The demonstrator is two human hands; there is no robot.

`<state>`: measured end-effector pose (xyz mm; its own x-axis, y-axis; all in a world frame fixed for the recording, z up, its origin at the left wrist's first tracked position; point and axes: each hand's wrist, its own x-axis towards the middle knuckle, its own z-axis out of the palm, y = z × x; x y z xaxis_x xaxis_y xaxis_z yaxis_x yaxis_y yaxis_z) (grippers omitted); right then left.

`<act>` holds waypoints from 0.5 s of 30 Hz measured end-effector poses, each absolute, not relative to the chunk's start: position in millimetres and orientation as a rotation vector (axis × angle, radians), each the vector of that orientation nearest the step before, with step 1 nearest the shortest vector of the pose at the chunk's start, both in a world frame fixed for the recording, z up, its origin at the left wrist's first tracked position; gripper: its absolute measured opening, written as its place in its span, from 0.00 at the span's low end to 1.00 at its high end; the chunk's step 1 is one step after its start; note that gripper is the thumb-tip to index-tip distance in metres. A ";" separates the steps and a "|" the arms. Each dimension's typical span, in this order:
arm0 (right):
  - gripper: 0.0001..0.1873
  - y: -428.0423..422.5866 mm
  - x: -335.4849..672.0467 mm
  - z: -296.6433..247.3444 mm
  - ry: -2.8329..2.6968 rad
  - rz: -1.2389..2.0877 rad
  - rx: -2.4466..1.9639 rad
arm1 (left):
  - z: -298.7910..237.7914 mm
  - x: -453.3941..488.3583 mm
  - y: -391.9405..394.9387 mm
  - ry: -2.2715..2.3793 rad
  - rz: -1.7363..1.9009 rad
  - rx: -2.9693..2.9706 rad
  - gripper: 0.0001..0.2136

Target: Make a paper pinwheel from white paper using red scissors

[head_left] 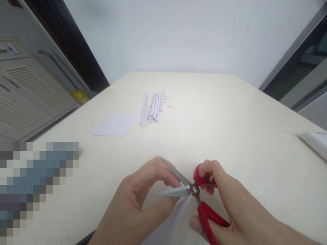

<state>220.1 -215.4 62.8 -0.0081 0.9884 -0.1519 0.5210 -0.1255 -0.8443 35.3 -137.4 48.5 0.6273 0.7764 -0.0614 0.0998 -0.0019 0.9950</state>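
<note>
My right hand (219, 194) grips a pair of scissors (176, 191) by the red handles, with the blades spread apart and pointing left. A sheet of white paper (170, 223) hangs below the blades and reaches up to the pivot. My left hand (150, 200) pinches that paper between thumb and fingers, close beside the blades. Part of the paper is hidden behind the left hand.
Several rolled paper tubes (155, 105) lie on the far part of the table (204, 112), small scraps (170, 106) beside them. Left of them is a flat white sheet (114, 125). Thin paper strips (173, 147) lie ahead of my hands. A white object (315, 143) rests at the right edge.
</note>
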 end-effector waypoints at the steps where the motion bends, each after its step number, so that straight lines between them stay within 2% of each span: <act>1: 0.19 -214.1 220.7 60.8 -1.583 1.028 -1.718 | 48.2 35.4 -137.4 0.775 0.630 1.485 0.05; 15: 0.19 -215.1 219.1 44.3 -1.674 0.891 -1.803 | 44.8 36.6 -140.5 0.828 0.607 1.308 0.03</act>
